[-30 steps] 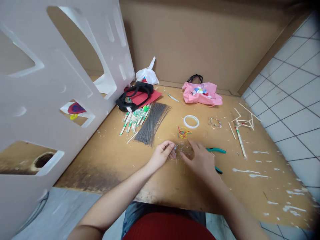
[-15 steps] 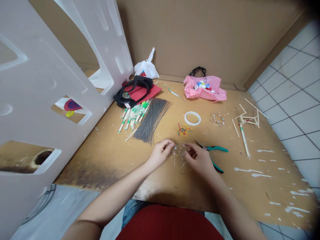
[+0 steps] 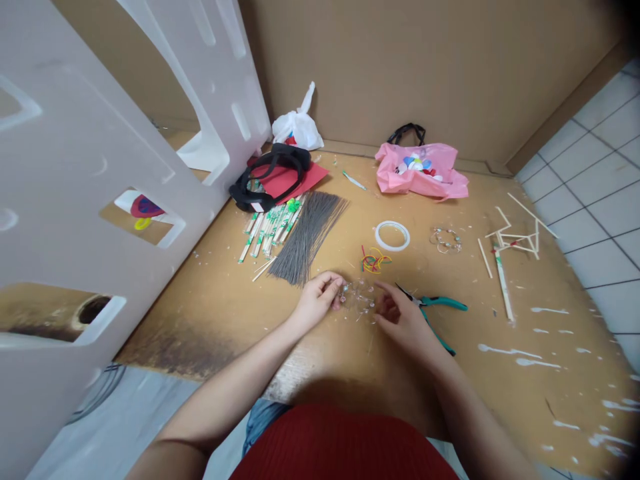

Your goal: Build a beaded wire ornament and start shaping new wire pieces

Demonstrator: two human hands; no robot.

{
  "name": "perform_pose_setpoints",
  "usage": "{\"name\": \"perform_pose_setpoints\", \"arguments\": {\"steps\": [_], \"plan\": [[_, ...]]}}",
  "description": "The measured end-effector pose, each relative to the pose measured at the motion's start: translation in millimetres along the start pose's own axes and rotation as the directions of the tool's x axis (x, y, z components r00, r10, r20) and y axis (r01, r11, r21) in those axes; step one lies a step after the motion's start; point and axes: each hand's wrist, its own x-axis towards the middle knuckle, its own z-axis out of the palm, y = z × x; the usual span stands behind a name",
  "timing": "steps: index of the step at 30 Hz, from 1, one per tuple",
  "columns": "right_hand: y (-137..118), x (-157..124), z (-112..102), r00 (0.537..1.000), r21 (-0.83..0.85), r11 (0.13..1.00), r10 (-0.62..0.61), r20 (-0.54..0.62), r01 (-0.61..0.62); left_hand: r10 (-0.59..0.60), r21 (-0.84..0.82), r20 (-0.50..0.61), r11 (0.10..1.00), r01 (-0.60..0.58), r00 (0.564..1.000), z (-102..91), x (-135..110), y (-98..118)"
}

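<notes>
A wire ring with clear beads (image 3: 358,298) is held above the table between my hands. My left hand (image 3: 319,297) pinches its left side between thumb and fingertips. Around the ring's right side, my right hand (image 3: 400,313) has thumb and index finger apart, with a gap between them; the other fingers curl under. Pliers with teal handles (image 3: 434,303) lie spread just right of my right hand, partly hidden by it. Beyond the ring sits a small heap of red, yellow and green rubber bands (image 3: 374,260).
A bundle of grey wires (image 3: 310,239) and wrapped chopsticks (image 3: 273,227) lie left. Further back are a black head strap (image 3: 273,177), a white bag (image 3: 299,129), a tape roll (image 3: 393,236) and a pink bag (image 3: 423,172). Another beaded ring (image 3: 447,240) and a stick frame (image 3: 515,243) are right.
My right thumb and index finger have opened and drawn slightly away from the beaded ring, which shows more fully. My left hand keeps its pinch. The whole view has shifted slightly.
</notes>
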Motion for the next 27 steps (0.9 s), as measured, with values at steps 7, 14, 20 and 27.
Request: {"name": "perform_pose_setpoints", "arguments": {"steps": [7, 14, 20, 27], "plan": [[3.8, 2.0, 3.0, 1.000, 0.040, 0.999, 0.007, -0.007, -0.007, -0.027, 0.011, 0.017, 1.000, 0.026, 0.999, -1.4, 2.0, -2.4], [1.8, 2.7, 0.3, 1.000, 0.041, 0.999, -0.012, -0.008, 0.012, -0.053, -0.045, 0.031, 0.998, 0.054, 0.998, -0.5, 3.1, -3.5], [4.4, 4.3, -1.6, 0.994, -0.029, 0.998, -0.060, -0.092, 0.058, -0.075, -0.175, 0.125, 0.980, 0.096, 0.989, 0.7, 5.1, -3.5], [-3.7, -0.6, 7.1, 0.962, -0.267, 0.952, -0.204, -0.181, 0.151, -0.006, -0.141, 0.125, 0.990, 0.024, 0.992, 8.4, -2.4, -9.8]]}}
